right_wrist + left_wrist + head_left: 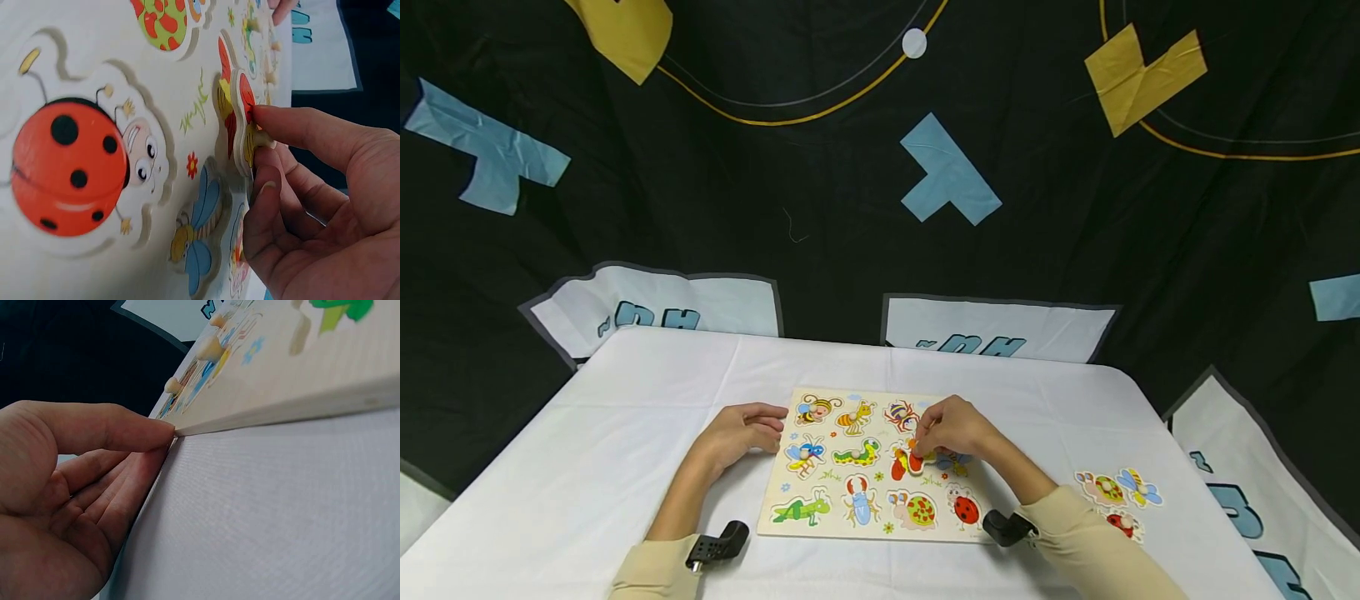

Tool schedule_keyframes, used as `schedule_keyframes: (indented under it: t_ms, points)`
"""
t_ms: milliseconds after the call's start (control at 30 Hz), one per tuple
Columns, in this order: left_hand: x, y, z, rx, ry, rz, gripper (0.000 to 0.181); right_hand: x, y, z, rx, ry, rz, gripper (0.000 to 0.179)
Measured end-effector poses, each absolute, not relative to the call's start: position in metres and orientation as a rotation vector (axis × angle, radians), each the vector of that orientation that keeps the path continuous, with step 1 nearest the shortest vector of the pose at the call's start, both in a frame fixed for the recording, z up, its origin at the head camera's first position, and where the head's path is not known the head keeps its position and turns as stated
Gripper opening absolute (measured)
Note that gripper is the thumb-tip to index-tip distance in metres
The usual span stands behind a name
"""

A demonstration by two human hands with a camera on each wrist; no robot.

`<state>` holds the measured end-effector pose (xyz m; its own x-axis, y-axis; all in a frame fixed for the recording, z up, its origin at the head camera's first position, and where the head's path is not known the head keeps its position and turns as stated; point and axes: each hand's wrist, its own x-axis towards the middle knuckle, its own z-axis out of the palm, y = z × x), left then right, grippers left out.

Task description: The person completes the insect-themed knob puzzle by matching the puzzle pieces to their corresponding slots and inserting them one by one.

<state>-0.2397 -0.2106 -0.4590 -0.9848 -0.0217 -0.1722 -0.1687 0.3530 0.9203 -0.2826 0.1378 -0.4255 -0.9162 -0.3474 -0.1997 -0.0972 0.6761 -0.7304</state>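
A wooden knob puzzle board with printed insects lies on the white table. My right hand pinches a red-and-yellow butterfly piece by its knob between thumb and fingers. In the right wrist view the piece stands tilted close over the butterfly recess, slightly off its outline. At the board's left edge rests my left hand, thumb tip touching the edge and fingers loosely extended. Bare recesses show a ladybug and a blue-winged bee.
To the right of the board lie loose pieces: a snail, a blue-winged bee and a ladybug. Knobbed pieces, such as the caterpillar, sit in the board. A dark curtain hangs behind the table.
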Motion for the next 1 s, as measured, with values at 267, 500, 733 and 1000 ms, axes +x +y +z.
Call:
schedule_keyframes:
  t_ms: [267, 500, 733, 1000]
  points:
    - [-0.24, -0.21, -0.459, -0.173, 2.47, 1.707, 0.061, -0.282, 0.127, -0.429, -0.368, 2.594, -1.051, 0.015]
    - [-0.24, -0.211, -0.459, -0.164, 2.464, 1.717, 0.061, -0.281, 0.123, -0.431, -0.403, 2.594, -1.045, 0.017]
    - [-0.24, -0.211, -0.459, -0.157, 2.451, 1.734, 0.061, -0.279, 0.122, -0.433, -0.421, 2.578, -1.07, 0.016]
    - [-0.242, -0.212, -0.46, -0.138, 2.418, 1.762, 0.062, -0.278, 0.121, -0.435, -0.415, 2.58, -1.075, 0.016]
